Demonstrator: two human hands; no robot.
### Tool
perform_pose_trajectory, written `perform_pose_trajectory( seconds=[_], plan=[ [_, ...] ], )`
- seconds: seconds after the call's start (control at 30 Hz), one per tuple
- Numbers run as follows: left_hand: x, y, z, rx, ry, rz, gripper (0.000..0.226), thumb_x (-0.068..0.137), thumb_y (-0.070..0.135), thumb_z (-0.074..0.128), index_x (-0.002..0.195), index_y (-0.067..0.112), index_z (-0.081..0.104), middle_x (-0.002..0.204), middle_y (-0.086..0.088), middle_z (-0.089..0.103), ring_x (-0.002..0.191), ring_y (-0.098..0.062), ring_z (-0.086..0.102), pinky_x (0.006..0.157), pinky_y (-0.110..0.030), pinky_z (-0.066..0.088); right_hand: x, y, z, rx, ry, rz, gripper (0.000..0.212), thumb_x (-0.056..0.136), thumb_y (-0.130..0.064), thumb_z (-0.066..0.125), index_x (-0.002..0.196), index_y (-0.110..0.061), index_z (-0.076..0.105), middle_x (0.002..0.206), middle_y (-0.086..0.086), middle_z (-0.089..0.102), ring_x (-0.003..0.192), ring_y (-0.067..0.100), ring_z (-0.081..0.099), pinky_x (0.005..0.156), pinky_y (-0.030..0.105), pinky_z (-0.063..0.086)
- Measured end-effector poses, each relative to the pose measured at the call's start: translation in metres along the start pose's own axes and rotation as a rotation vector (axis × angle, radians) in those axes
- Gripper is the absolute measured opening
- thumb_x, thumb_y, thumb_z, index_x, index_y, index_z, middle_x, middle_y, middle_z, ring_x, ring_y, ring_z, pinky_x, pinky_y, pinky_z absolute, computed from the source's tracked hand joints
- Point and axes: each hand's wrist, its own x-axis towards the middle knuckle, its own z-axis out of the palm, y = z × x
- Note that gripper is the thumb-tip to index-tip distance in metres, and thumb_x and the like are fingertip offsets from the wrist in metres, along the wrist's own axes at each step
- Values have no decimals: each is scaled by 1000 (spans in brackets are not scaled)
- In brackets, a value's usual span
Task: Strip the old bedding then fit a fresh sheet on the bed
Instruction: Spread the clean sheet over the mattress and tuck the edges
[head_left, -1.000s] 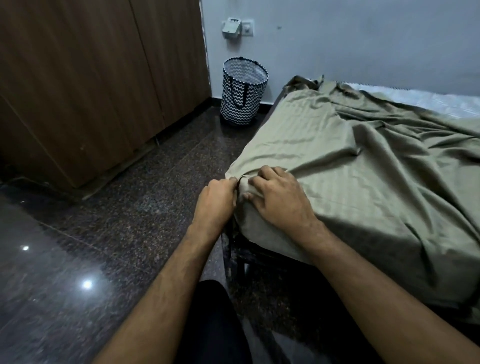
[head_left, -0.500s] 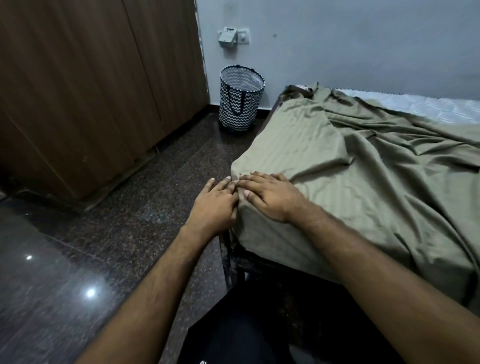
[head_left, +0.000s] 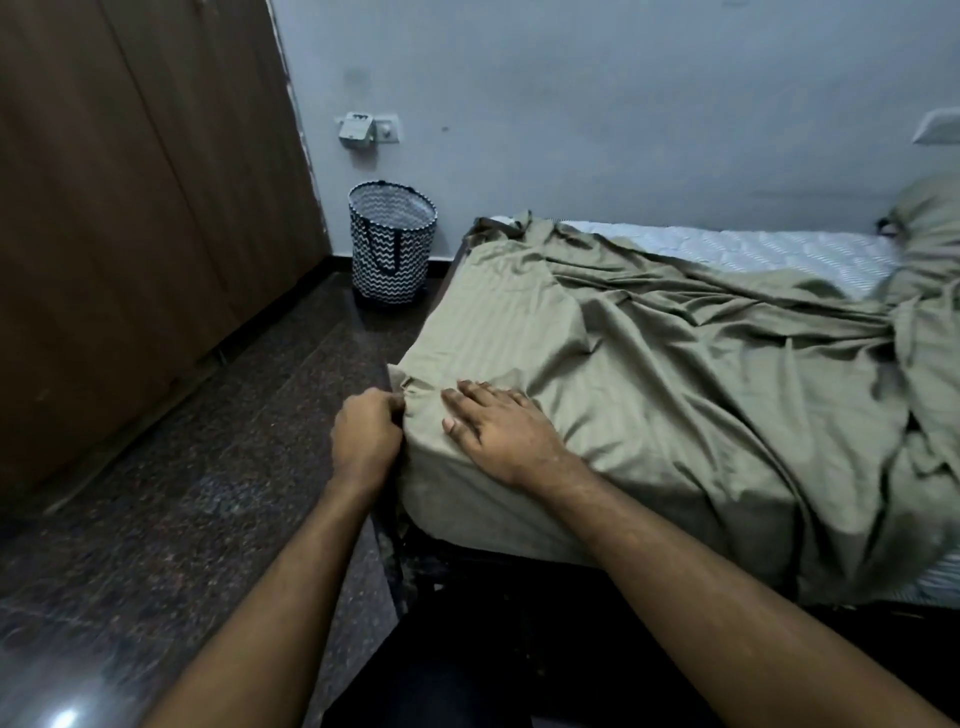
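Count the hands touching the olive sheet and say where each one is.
2. The left hand pinches the olive sheet at the bed's near corner; the right hand presses flat on top beside it.

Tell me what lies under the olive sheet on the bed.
A white mattress shows uncovered along the wall side, beyond the olive sheet. Elsewhere the sheet covers it, so nothing under the near corner can be seen.

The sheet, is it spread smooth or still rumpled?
Rumpled: the sheet lies in folds, leaving mattress bare by the wall.
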Motion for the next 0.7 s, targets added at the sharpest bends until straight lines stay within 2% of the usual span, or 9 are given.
perform_pose_trajectory(
  seconds=[0.03,0.1,0.17,0.2,0.27,0.33,0.4,0.47,0.7],
  plan=[
    [-5,-2,5,-64,1,43,28,78,13,63,101,22,75,91,-11,75,91,-35,70,70,-41,56,-4,3,0,-10,7,14,57,103,-57,26,155,-33,30,164,-7,27,151,16,24,121,40,17],
    [-9,-2,13,-82,-29,99,36,82,4,56,115,13,68,110,-19,72,107,-40,66,85,-48,53,-11,9,0,-47,43,67,58,102,-59,26,153,-32,35,162,-7,32,149,15,26,120,40,19],
    [-12,8,11,21,-84,81,60,85,2,50,145,4,44,137,-27,57,132,-44,49,110,-55,38,-19,15,1,-91,123,150,59,99,-58,28,148,-29,44,156,-4,41,145,17,34,119,41,24],
    [-13,17,8,64,-51,99,67,87,6,49,152,3,35,145,-27,51,140,-44,42,115,-56,30,-23,19,1,-108,165,200,59,98,-58,29,145,-28,47,153,-3,46,143,18,38,118,42,26],
    [-17,40,4,95,57,235,63,85,21,40,146,4,47,146,-24,51,138,-43,43,114,-56,32,-31,29,-1,-105,217,299,56,97,-55,33,142,-26,52,149,-3,50,139,18,42,116,43,29],
    [-15,74,16,37,21,384,66,82,34,28,134,8,59,144,-22,54,131,-40,50,110,-49,39,-39,45,-5,-87,213,377,54,98,-54,35,140,-26,54,149,-3,50,139,18,43,115,43,29],
    [-13,110,41,17,-139,453,70,89,45,21,139,11,56,148,-17,52,134,-35,49,112,-44,36,-51,68,-12,-102,198,431,54,99,-54,35,141,-26,53,151,-1,49,140,19,43,116,41,29],
    [-12,139,65,109,-190,503,77,94,55,13,145,12,50,153,-16,47,141,-34,42,116,-47,30,-70,97,-20,-113,178,481,52,101,-51,37,144,-26,51,153,0,47,142,20,41,117,39,28],
    [2,223,105,164,-345,665,69,101,64,22,156,24,33,166,-8,26,152,-33,23,121,-53,21,-153,196,-72,-244,-3,707,57,104,-55,28,152,-26,40,159,1,37,145,22,36,117,40,32]
  ],
)
